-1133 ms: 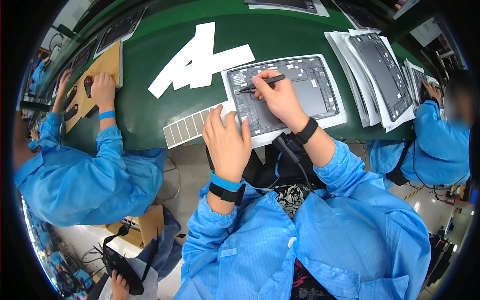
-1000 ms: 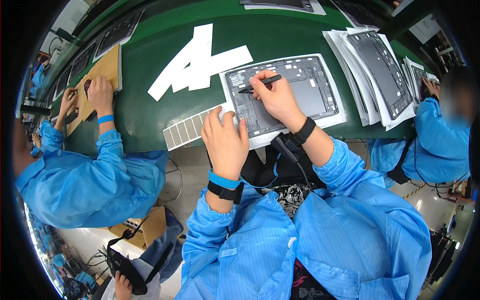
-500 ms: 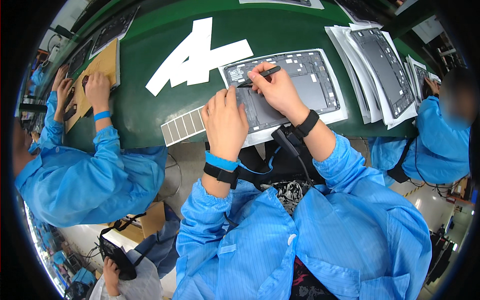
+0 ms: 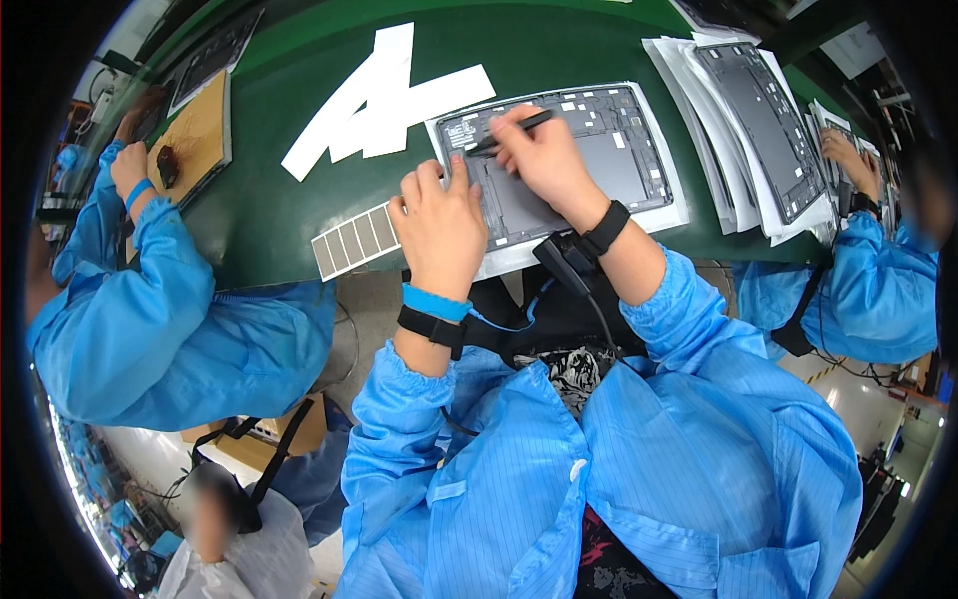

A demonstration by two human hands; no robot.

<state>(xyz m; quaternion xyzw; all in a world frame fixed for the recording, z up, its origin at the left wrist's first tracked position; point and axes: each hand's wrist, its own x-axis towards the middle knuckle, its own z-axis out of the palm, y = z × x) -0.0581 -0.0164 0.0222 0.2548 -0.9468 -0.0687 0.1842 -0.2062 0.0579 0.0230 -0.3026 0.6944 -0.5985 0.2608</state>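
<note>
A dark grey flat device housing point(image 4: 589, 160), dotted with small white pieces, lies on a white sheet point(image 4: 675, 200) in front of me. My left hand point(image 4: 444, 225) rests over its left edge, fingers stretched, index fingertip on the housing's upper left part. In my right hand point(image 4: 544, 165) is a slim black pointed tool point(image 4: 535, 120) that looks like tweezers, gripped between thumb and fingers. Its tip points left, close to my left index fingertip; whether it touches the housing I cannot tell. A strip of grey-brown rectangular stickers point(image 4: 356, 243) lies left of my left hand.
White paper strips point(image 4: 384, 95) lie crossed on the green table point(image 4: 269, 225). At right is a stack of white sheets with another housing point(image 4: 763, 135) on top. A co-worker's hand point(image 4: 130, 170) is by a brown board point(image 4: 200, 135) at left; another co-worker works at far right.
The tool in my right hand has shifted slightly and its motion blurs. My left index finger now reaches out straighter. At left, a co-worker's hand has drawn back from the brown board.
</note>
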